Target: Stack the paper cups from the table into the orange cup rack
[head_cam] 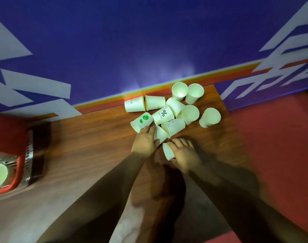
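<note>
On the wooden table (97,137) against the blue wall (132,41), beside the cup pile (172,109), the left hand (145,140) gripped one cup (160,133), the right hand (183,154) another cup (167,151).

Dim room, colours oversaturated. A glare patch sits on the blue wall (167,67) just above the paper cups (164,114); the cups read pale and bright, one upright cup's inside nearly blown out. Forearms (106,190) dark, almost silhouettes, with soft shadows on the wooden table (90,137) under and right of them. Strong wide-angle bend: table edge and wall stripes bow. Heavy blur smears the orange cup rack (18,172) at left and the frame edges; centre cup print legible.
</note>
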Tool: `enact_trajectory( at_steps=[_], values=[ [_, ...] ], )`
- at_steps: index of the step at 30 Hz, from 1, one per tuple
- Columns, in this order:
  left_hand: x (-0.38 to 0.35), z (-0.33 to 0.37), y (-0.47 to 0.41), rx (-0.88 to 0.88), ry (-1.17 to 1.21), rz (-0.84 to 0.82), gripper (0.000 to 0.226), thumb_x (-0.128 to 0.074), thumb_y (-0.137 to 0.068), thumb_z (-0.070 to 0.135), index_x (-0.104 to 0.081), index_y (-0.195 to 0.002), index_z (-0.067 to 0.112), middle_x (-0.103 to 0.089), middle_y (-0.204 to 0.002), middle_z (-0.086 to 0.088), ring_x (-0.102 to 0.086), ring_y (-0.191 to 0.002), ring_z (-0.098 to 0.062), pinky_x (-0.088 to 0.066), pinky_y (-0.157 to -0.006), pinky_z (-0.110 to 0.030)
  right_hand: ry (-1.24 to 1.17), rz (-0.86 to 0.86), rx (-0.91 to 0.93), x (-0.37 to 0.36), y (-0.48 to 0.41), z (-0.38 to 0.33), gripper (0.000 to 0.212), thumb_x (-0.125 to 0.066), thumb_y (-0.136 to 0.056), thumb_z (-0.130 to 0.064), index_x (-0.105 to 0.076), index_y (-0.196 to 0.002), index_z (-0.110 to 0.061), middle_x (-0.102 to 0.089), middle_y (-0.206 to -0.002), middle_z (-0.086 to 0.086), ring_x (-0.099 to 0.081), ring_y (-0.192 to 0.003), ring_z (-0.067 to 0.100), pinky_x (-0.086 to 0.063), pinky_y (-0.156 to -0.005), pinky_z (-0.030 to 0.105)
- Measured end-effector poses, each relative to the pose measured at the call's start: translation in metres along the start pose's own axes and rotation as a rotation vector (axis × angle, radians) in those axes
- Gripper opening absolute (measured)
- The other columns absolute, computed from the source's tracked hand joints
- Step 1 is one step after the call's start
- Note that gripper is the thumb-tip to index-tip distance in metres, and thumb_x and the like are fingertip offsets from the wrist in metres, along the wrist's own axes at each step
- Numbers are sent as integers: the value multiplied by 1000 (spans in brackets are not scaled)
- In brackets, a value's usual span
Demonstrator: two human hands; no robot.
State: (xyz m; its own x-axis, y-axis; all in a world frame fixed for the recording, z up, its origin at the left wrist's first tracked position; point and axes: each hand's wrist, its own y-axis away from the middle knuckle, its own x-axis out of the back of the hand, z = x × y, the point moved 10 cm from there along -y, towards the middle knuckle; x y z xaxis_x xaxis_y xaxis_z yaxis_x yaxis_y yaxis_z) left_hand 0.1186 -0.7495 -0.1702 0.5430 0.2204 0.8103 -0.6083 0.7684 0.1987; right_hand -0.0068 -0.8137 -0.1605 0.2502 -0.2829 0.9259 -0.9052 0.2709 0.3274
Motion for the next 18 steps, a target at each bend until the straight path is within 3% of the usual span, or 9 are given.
enact_trajectory(
  at_steps=[4,8,13,15,18],
  values=[
    [-17,2,10,3,138,-91,61,-67,-89,27,-41,-142,14,-48,-137,-13,-48,-124,-32,-43,-99,-37,-8,50,29,1,12,-8,66,-31,-73,-44,-57,-125,-13,-56,-125,9,-52,-116,32,-37,-102,48],
    [-15,-13,22,80,291,-133,61,-72,-87,29,-40,-138,22,-53,-134,-5,-55,-117,-24,-45,-96,-34,-2,-22,12,-5,14,-9,60,-46,-79,-39,-46,-134,-14,-51,-134,5,-48,-122,29,-32,-105,48],
    [17,-71,59,295,749,-39,67,-77,-83,28,-41,-138,22,-59,-129,-4,-62,-112,-18,-56,-91,-36,-164,-43,-82,5,13,-28,63,-66,-83,-44,-37,-136,-24,-47,-137,-3,-44,-127,20,-33,-109,38],
    [37,-99,81,351,901,7,77,-77,-85,25,-34,-149,24,-55,-134,-5,-58,-118,-19,-56,-86,-28,-267,6,-84,18,9,-50,70,-73,-80,-43,-38,-138,-25,-48,-139,-4,-44,-131,19,-37,-111,36],
    [75,-141,115,376,973,103,74,-76,-86,25,-37,-149,29,-56,-131,-2,-58,-117,-17,-54,-77,-18,-366,70,-98,40,-6,-89,70,-74,-80,-41,-40,-138,-24,-49,-138,-2,-45,-130,18,-40,-107,33]
  ],
)
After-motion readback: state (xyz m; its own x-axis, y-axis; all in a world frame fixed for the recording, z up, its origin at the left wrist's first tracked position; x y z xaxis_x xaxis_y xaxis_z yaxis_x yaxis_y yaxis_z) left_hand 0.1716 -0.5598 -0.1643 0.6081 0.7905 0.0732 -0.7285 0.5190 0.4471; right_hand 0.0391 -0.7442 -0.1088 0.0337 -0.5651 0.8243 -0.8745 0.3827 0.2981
